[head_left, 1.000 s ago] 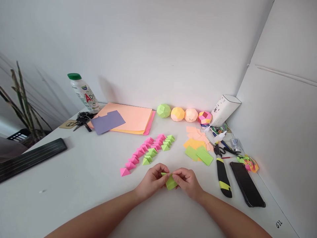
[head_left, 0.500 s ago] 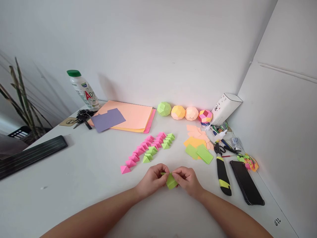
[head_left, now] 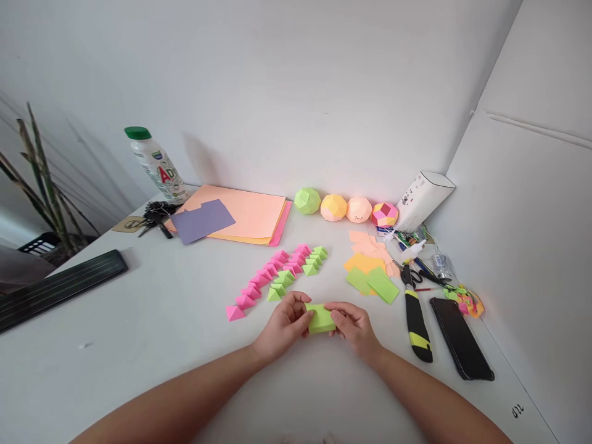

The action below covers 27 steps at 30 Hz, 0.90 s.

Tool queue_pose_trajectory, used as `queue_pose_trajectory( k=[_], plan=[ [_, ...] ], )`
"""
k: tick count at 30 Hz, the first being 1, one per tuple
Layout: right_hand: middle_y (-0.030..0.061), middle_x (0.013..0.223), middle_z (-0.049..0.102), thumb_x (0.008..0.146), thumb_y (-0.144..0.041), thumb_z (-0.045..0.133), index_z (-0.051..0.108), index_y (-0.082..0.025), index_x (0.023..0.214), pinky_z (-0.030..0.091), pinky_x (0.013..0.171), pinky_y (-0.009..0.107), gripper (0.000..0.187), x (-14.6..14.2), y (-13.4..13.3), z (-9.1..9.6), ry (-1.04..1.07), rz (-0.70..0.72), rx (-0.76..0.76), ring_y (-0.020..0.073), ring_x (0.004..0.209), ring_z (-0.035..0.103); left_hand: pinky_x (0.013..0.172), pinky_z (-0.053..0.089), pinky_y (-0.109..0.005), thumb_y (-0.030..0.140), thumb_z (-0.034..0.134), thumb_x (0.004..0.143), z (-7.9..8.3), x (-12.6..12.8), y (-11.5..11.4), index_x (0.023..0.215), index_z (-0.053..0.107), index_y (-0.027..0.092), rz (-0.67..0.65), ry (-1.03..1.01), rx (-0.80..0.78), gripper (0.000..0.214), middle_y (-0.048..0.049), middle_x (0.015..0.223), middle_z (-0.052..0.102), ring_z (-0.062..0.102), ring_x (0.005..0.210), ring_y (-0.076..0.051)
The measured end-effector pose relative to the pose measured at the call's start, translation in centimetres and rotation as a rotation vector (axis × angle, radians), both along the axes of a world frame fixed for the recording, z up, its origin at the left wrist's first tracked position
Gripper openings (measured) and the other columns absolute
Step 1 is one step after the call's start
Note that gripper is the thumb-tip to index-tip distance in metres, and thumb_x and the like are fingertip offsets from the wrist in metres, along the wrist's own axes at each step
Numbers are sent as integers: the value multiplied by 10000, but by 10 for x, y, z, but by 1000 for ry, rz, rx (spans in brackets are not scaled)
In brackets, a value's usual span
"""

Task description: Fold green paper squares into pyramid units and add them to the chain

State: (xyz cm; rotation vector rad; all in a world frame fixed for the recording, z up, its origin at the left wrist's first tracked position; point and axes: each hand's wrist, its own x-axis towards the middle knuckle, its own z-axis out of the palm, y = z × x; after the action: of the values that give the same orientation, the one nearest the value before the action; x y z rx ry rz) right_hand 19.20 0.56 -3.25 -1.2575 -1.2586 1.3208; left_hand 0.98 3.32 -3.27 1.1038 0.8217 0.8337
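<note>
A small piece of green paper (head_left: pixel 320 319) with a crease along its lower part is stretched between my hands. My left hand (head_left: pixel 287 320) pinches its left edge between thumb and fingers. On the right edge, my right hand (head_left: pixel 355 327) grips it the same way, thumb on top. Just beyond my hands stand rows of folded pink paper pieces (head_left: pixel 263 279) and folded green paper pieces (head_left: pixel 280 285). To the right of them lie loose green paper sheets (head_left: pixel 383 285), over orange paper (head_left: pixel 363 264) and peach paper scraps (head_left: pixel 370 245).
Along the wall sit several paper balls (head_left: pixel 333 208) and a white box (head_left: pixel 423 200). A box cutter (head_left: pixel 417 327), scissors (head_left: pixel 409 275) and a phone (head_left: pixel 461 339) lie at right. Large coloured sheets (head_left: pixel 250 213), a purple sheet (head_left: pixel 203 221), keys (head_left: pixel 157 216) and a bottle (head_left: pixel 157 166) are at left.
The green paper has turned from a tilted, pointed position to a flatter, level one and shows more of its face. My hands have moved slightly up and a little farther apart.
</note>
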Motion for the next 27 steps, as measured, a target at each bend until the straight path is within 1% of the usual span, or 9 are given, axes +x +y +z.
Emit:
queue_pose_trajectory(
  k=[4, 7, 9, 11, 14, 17, 19, 23, 27],
  plan=[
    [-6, 605, 562, 747, -393, 661, 699, -178, 884, 443, 488, 241, 258, 1, 2, -1, -6, -11, -9, 107, 513, 480, 531, 412, -216, 392, 581, 799, 2, -1, -3, 937, 412, 218, -17, 18, 8, 279, 92, 599, 417, 467, 528, -81],
    [4, 674, 585, 739, -343, 679, 691, -180, 830, 425, 500, 237, 187, -1, 2, 0, -3, 18, -1, 100, 533, 472, 534, 381, -207, 408, 602, 786, 4, 0, -3, 910, 384, 220, 6, -21, 7, 313, 68, 675, 466, 478, 578, -81],
    [6, 680, 580, 744, -341, 672, 684, -176, 801, 413, 501, 240, 175, -2, 2, 1, 3, 40, -10, 102, 538, 468, 529, 363, -205, 429, 623, 769, 3, 1, -3, 852, 356, 220, 30, -64, -6, 349, 50, 724, 498, 491, 600, -85],
    [-1, 665, 565, 741, -349, 674, 675, -175, 828, 407, 496, 242, 195, -2, 2, 1, 20, 46, -40, 103, 531, 463, 531, 360, -208, 438, 643, 753, 2, 1, -1, 796, 330, 219, 44, -104, -21, 385, 42, 738, 510, 501, 611, -89],
    [-8, 700, 563, 734, -337, 690, 635, -187, 988, 417, 509, 239, 300, -1, 3, 1, 76, 56, -74, 100, 545, 484, 538, 367, -209, 424, 652, 756, 0, 0, 0, 772, 332, 215, 22, -143, -28, 383, 42, 747, 511, 498, 613, -85],
    [-19, 725, 553, 735, -309, 697, 581, -201, 1126, 431, 536, 236, 422, 1, 4, -1, 98, 97, -93, 97, 570, 513, 565, 389, -214, 402, 625, 792, 0, -1, -1, 807, 370, 207, -36, -166, -18, 321, 37, 758, 508, 502, 633, -84],
    [-30, 711, 540, 731, -293, 704, 573, -199, 1151, 439, 553, 241, 451, 2, 4, -2, 80, 124, -105, 95, 574, 524, 584, 399, -219, 385, 601, 818, 1, -2, -2, 857, 403, 203, -72, -173, 2, 272, 38, 744, 499, 500, 642, -84],
    [-31, 692, 557, 715, -296, 716, 593, -173, 1109, 451, 566, 262, 430, 1, 5, -2, 51, 155, -119, 108, 574, 553, 606, 416, -226, 358, 594, 829, 2, -3, -2, 955, 466, 198, -63, -159, 64, 240, 37, 730, 488, 499, 654, -89],
    [-19, 684, 596, 705, -307, 726, 593, -166, 1063, 458, 573, 266, 407, 0, 5, 1, 36, 142, -146, 126, 588, 579, 657, 463, -277, 367, 613, 809, -1, -3, -1, 1023, 511, 188, -45, -139, 47, 297, -1, 782, 545, 555, 720, -131]
  ],
)
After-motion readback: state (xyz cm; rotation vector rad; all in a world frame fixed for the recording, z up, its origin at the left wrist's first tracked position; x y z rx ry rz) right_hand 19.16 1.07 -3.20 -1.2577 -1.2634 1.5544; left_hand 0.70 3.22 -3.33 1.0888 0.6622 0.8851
